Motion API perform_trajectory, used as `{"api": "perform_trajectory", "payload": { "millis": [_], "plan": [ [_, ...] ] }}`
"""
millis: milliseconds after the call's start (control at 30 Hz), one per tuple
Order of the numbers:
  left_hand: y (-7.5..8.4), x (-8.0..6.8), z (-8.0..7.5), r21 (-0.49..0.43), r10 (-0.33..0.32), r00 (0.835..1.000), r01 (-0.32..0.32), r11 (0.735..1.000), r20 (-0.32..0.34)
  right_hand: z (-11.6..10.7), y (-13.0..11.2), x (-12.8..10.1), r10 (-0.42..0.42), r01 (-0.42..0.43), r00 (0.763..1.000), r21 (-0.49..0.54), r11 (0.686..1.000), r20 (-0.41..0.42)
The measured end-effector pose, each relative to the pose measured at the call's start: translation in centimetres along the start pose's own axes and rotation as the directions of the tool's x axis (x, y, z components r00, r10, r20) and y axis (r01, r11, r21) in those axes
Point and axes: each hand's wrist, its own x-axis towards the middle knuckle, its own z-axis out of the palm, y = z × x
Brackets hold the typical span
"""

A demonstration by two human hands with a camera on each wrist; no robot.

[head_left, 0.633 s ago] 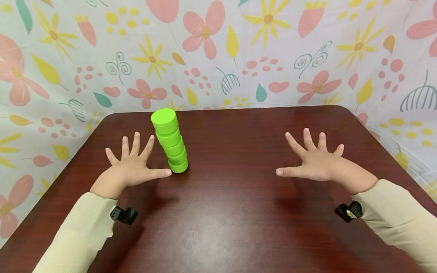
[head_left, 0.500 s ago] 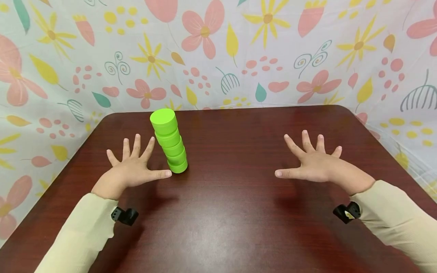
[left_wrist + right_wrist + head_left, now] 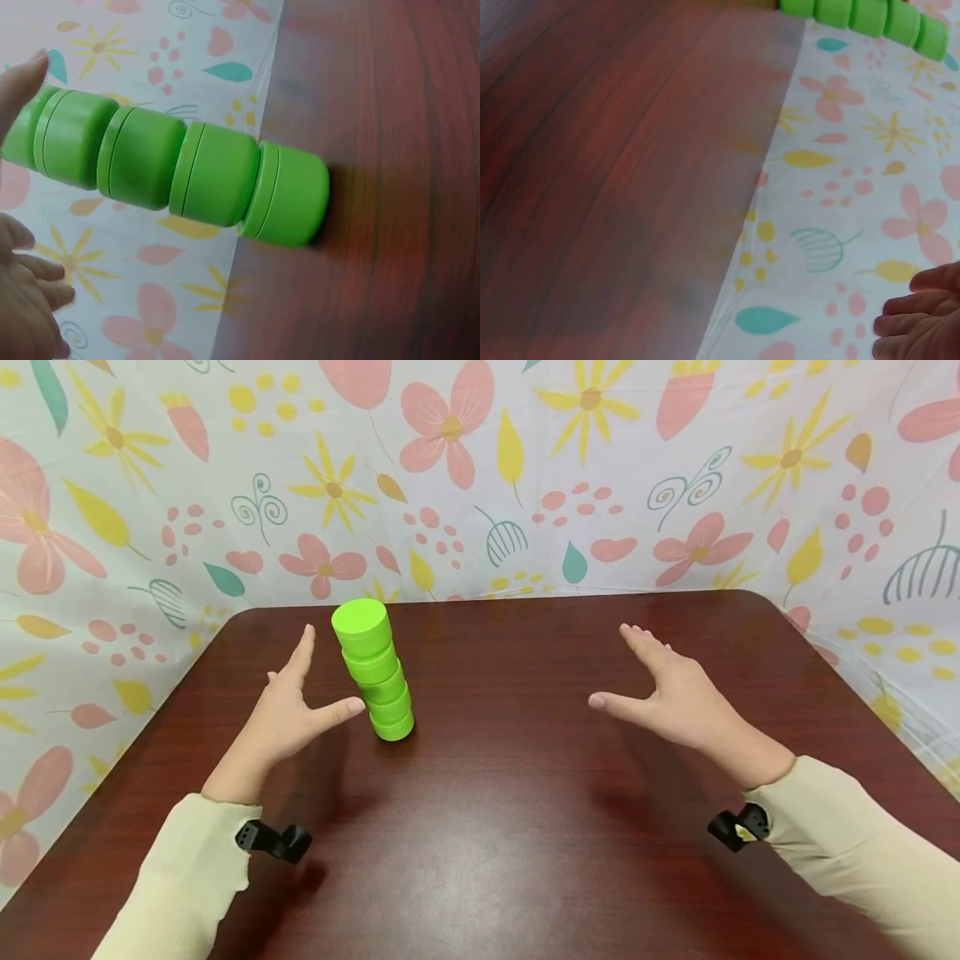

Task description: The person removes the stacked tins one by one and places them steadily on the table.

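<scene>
A slightly leaning stack of several bright green round tubs [image 3: 372,668] stands on the dark wooden table [image 3: 510,810], left of centre. My left hand [image 3: 300,697] is raised just left of the stack, fingers straight and thumb pointing at its lower tubs. I cannot tell whether the thumb touches them. In the left wrist view the stack [image 3: 180,161] fills the frame, with fingertips [image 3: 26,296] at the left edge. My right hand [image 3: 652,685] hovers far to the right, fingers straight and holding nothing. The right wrist view shows the stack [image 3: 862,15] at the top edge and fingertips [image 3: 922,315] in the bottom right corner.
A floral cloth [image 3: 480,477] hangs behind and to both sides of the table. The table's rounded far corners sit close to the cloth. Cream sleeves with small black wrist mounts [image 3: 273,841] cover both forearms.
Both hands rose from lying flat and spread on the table and turned onto their edges. The left hand moved closer to the stack. The stack has not moved.
</scene>
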Motion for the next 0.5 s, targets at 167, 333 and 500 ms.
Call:
{"api": "perform_trajectory", "payload": {
  "millis": [167,333,500],
  "plan": [
    [0.0,0.0,0.6,-0.235,0.057,0.992,-0.083,0.968,-0.116,0.9,-1.1,0.5,-0.057,0.073,0.978,0.071,0.995,-0.202],
    [0.2,0.0,1.2,-0.369,0.062,0.978,-0.133,0.92,-0.198,1.8,-2.0,1.1,-0.156,0.206,0.928,0.12,0.971,-0.337],
    [0.4,0.1,1.6,-0.426,0.037,0.966,-0.147,0.893,-0.256,2.8,-3.0,1.9,-0.233,0.319,0.878,0.146,0.937,-0.419]
  ]
}}
